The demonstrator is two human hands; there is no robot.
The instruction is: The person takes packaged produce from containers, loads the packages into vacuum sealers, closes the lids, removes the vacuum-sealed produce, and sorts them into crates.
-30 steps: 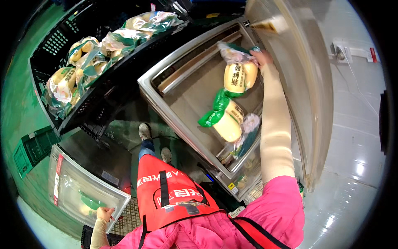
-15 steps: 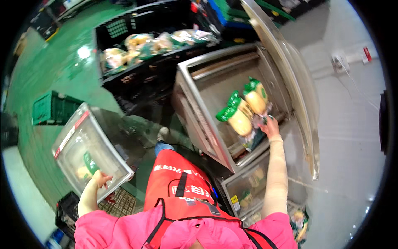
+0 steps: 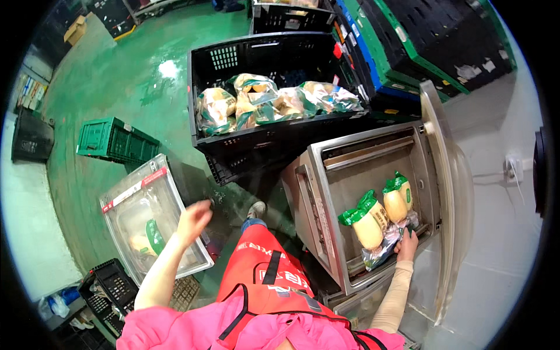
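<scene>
My right hand pinches the crumpled clear end of a plastic bag inside an open metal chamber machine, near its front right corner. Two plump bags of pale yellow squash-like vegetables, a left one and a right one, lie side by side there, green ends pointing away from me. My left hand, slightly blurred, hangs in the air with loosely bent fingers and nothing in them. Below and left of it is a clear-lidded machine, with a pale, green-ended bag showing through the lid.
A black crate ahead holds several bagged pale vegetables. The raised lid stands along the chamber's right side. A green crate sits at left, stacked crates at back right, a dark crate at lower left.
My left hand has risen off the left machine's lid and moved right and away from me. My right hand stays at the bag ends. The view has shifted left and upward.
</scene>
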